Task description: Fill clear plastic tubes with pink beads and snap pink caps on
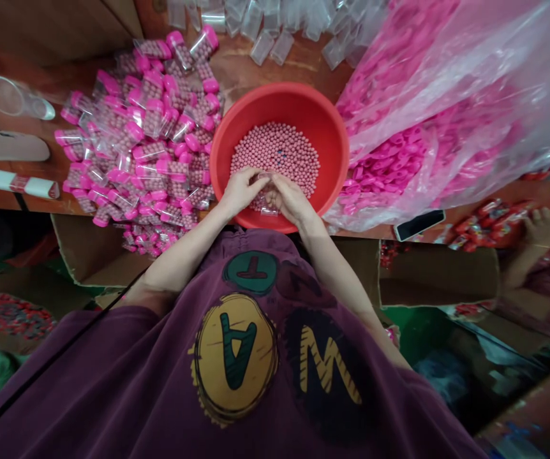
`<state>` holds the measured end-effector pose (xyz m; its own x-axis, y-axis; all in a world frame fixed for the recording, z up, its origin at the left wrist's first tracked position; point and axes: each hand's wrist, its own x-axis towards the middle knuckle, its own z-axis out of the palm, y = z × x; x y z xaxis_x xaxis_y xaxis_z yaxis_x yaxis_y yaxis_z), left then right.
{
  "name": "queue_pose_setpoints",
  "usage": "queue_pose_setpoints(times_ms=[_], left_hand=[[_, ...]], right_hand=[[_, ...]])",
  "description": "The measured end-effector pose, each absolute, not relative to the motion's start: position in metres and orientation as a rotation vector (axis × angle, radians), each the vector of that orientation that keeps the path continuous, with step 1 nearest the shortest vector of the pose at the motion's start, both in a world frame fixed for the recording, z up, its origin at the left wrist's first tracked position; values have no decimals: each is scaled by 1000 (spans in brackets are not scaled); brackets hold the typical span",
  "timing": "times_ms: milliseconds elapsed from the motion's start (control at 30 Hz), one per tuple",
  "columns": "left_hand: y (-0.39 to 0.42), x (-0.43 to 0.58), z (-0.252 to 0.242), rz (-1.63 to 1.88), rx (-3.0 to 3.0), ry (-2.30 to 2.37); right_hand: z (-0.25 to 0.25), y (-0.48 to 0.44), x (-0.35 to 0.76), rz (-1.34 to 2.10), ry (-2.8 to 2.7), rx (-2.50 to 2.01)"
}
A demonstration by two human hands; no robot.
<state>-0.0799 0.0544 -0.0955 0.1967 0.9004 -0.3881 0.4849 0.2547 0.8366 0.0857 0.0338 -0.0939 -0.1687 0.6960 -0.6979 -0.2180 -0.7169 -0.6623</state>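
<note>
Over the near side of a red plastic basin (337, 134), my two hands meet with fingers curled. My left hand (242, 193) pinches the end of a small clear plastic container (268, 210). From the other side my right hand (291, 200) closes around the same container; its fingers partly hide it, so how full it is cannot be made out. Small round pink beads (275, 146) cover the basin's bottom, with a few dark blue ones among them.
Left of the basin lies a heap of bead-filled containers with pink caps (150, 140). Loose pink caps (390, 162) fill a clear plastic bag (447, 140) at right. Clear containers (263, 44) lie behind. A phone (419, 225) and another person's hand (544, 227) are at far right.
</note>
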Motion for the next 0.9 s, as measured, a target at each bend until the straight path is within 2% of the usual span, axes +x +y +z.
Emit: queue_pose_setpoints(times_ms=[400, 567, 733, 900], left_hand=[[41, -45, -93, 217, 1573, 1667], [48, -33, -100, 165, 1639, 1619], [56, -27, -105, 179, 1701, 1601], [66, -35, -102, 126, 1824, 1579]], right_hand=[[-105, 30, 85, 1844, -522, -1738], [-108, 30, 91, 1805, -510, -1883], [-112, 33, 95, 1822, -391, -1766], [-111, 30, 103, 1551, -856, -1885]])
